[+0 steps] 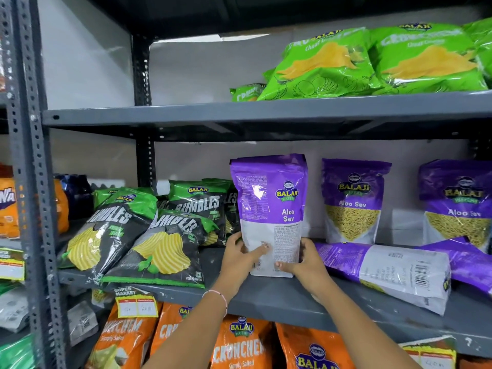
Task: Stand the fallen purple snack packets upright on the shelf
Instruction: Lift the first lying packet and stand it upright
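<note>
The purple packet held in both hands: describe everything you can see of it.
The purple packet is a glossy plastic pouch, purple above and white below, printed "Balaji Wafers" and "Aloo Sev" with blocks of fine text, so its back or side faces the camera. It stands upright, base on the grey shelf near the front edge. The left hand and right hand grip its lower sides, thumbs across the white panel. Its top is flat and looks sealed. Another packet lies fallen to its right.

rightmost purple packet (459, 203), perhaps edge-cropped

Glossy crinkled plastic purple packet (269, 209); matt grey painted metal shelf (279, 296); perforated steel upright (32, 182)
</note>
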Available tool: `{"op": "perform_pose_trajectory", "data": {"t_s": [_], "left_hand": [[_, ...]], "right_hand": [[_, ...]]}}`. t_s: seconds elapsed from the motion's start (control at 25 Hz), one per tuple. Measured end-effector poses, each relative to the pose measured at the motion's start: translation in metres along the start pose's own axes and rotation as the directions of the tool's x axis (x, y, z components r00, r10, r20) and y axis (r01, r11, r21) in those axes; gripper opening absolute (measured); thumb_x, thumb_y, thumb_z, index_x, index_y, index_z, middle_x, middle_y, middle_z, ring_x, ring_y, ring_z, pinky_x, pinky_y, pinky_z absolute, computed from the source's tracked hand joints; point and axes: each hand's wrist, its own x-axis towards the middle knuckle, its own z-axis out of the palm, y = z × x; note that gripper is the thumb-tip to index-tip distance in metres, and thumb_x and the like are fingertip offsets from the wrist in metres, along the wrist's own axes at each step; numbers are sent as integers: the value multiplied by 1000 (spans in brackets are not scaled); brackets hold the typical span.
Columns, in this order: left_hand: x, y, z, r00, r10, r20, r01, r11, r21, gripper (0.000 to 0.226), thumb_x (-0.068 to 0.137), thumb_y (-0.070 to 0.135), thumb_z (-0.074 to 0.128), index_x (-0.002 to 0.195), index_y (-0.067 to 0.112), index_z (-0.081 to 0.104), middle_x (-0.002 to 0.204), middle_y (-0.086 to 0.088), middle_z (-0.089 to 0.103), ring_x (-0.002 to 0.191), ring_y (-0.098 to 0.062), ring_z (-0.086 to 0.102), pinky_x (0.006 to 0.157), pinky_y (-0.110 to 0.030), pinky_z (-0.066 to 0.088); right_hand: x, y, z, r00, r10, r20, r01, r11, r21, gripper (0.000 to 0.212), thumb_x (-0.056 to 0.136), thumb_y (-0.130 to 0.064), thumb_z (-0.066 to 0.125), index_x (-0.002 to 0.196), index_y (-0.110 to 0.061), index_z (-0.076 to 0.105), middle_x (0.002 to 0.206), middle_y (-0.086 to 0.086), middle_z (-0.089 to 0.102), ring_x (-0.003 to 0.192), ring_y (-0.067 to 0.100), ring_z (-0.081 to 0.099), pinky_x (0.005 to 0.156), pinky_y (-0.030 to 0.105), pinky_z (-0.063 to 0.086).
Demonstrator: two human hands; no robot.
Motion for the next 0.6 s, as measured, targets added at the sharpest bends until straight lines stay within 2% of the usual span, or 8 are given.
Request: {"op": "perform_pose_trajectory", "data": {"t_s": [0.12,0.16,0.24,0.28,0.36,0.48,0.52,0.6], "left_hand": [[-3,-3,-4,995,15,-103,-5,995,98,94,65,19,91,140,13,35,126,-7,64,97,-9,64,66,-13,51],[-2,-4,-7,981,20,-192,6,991,133,94,62,23,92,139,9,40,125,-8,63,98,-12,62,71,-16,50],[1,-4,-11,938,64,-341,11,977,214,74,63,30,92,123,5,57,115,-11,67,95,-20,63,78,-26,48],[0,-3,-10,939,77,-334,3,973,231,60,65,32,90,112,5,63,109,-12,70,92,-23,65,77,-28,50],[-2,-2,-6,977,98,-189,-52,972,231,50,69,36,86,103,6,64,104,-12,72,92,-22,68,74,-24,52],[0,-6,-1,995,101,-9,-96,969,226,68,61,33,91,111,12,50,111,-7,64,95,-14,63,76,-21,51],[-1,-5,-1,995,96,11,-95,965,243,69,62,32,91,113,14,48,110,-5,63,92,-12,63,73,-21,51],[7,-9,-5,997,71,-14,-66,971,230,52,72,38,84,111,20,54,110,-8,66,87,-14,65,69,-25,54]], "right_hand": [[-3,-3,2,1000,21,-11,-21,997,76,68,61,-25,90,117,-16,52,117,1,69,106,17,67,81,30,55],[-5,-6,2,1000,10,-18,-8,994,105,59,66,-31,87,113,-16,55,115,1,70,104,15,68,80,28,55],[-10,-13,3,999,-32,3,31,994,106,39,78,-32,78,106,-12,59,111,3,71,97,11,67,75,17,50],[-12,-15,5,998,-56,20,54,995,85,32,82,-31,74,103,-10,59,108,4,71,93,10,66,72,16,48],[-15,-15,7,994,-105,43,103,994,44,21,85,-28,71,96,-13,61,100,2,71,87,12,64,77,25,51],[-15,-15,7,991,-132,31,130,989,64,8,88,-27,67,89,-21,61,91,-6,69,84,17,65,78,39,54],[-15,-16,7,992,-127,18,125,987,97,7,89,-25,65,88,-21,60,93,-2,68,83,20,66,75,39,54],[-14,-18,7,995,-102,-22,104,982,155,7,90,-25,65,88,-20,59,96,8,68,82,22,69,72,36,52]]}}
